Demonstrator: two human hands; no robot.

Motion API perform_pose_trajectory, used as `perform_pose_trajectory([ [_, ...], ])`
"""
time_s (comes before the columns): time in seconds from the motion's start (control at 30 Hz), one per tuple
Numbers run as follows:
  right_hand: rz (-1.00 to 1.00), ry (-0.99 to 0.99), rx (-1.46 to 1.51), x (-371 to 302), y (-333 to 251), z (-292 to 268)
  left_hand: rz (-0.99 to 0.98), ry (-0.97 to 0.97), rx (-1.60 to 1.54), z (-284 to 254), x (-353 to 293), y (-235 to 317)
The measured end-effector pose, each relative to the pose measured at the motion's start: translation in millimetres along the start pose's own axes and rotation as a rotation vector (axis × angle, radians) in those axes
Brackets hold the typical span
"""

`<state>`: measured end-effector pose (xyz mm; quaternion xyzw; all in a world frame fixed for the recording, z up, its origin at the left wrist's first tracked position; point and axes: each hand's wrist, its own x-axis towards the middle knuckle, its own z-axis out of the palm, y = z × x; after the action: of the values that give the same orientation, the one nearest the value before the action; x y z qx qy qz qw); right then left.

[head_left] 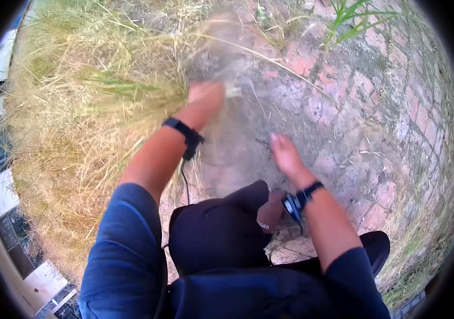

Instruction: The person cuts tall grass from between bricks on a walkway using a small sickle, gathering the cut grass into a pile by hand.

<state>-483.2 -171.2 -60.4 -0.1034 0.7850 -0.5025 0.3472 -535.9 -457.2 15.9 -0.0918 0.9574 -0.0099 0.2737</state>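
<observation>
My left hand (205, 101), smeared by motion, is closed on a bunch of dry grass (152, 98) that fans out to the left. Pale stem ends (232, 92) stick out on the hand's right side. Lower and to the right, my right hand (286, 154) is closed, its thumb pointing up and away from me. A thin, blurred grey strip (259, 101) runs up from near this hand; whether it is a blade or a stalk cannot be made out. Both wrists wear dark bands.
Tall yellowed grass (73, 143) covers the left side. Worn red brick paving (365, 90) with soil lies to the right, crossed by a long dry stalk (274, 61). A green plant (341, 24) grows at the far right. My bent knees and a brown shoe (270, 212) are below.
</observation>
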Motion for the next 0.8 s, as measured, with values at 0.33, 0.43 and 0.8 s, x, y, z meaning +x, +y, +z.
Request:
perform_pose_trajectory([
  [0.33,0.597,-0.175,0.555,-53.3,-28.2,-54.3,0.095,-0.222,-0.005,36.8,-135.5,-0.5],
  [0.43,0.354,-0.111,0.282,-5.3,-31.7,-27.5,0.052,-0.043,-0.133,25.0,-100.1,6.8],
  [0.8,0.120,-0.181,-0.033,-46.2,19.9,-8.8,-0.073,-0.067,-0.179,29.3,-87.5,-8.4],
])
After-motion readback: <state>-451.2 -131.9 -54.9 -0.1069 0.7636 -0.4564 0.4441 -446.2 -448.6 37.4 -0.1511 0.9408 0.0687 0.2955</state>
